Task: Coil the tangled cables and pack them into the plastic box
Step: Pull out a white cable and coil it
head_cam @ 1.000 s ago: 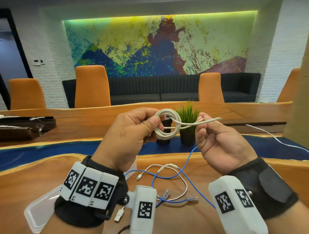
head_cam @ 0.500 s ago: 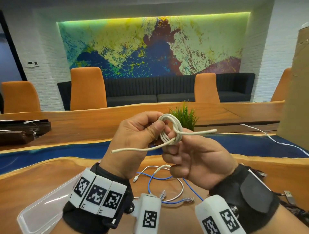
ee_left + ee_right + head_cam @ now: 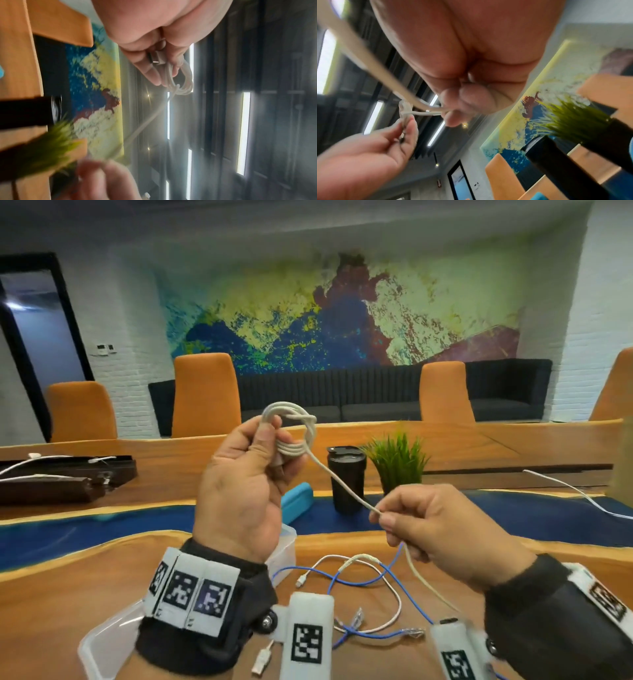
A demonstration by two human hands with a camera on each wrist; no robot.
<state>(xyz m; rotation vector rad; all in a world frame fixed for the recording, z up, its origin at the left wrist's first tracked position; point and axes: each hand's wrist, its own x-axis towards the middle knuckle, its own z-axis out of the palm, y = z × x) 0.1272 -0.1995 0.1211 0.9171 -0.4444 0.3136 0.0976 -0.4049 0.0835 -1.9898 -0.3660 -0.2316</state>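
My left hand [image 3: 270,446] is raised in the head view and grips a small coil of white cable [image 3: 294,429], with the cable's plug [image 3: 157,59] tucked under its fingers. The coil's free end runs taut down to my right hand [image 3: 382,517], which pinches it between thumb and forefinger. The tail hangs below that hand toward the table. A clear plastic box [image 3: 286,546] stands behind my left wrist and its lid [image 3: 99,652] lies at the near left. A blue cable [image 3: 407,590] and a thin white cable [image 3: 394,597] lie tangled on the wood.
A black tumbler [image 3: 346,477] and a small green plant [image 3: 397,460] stand beyond my hands, with a turquoise case [image 3: 296,503] to their left. Dark trays [image 3: 65,477] with cables sit at the far left. Another white cable [image 3: 579,494] trails off to the right.
My hands have come apart: the right one drew the free end down and right until it is taut, while the left lifted the coil higher. My head has tilted up.
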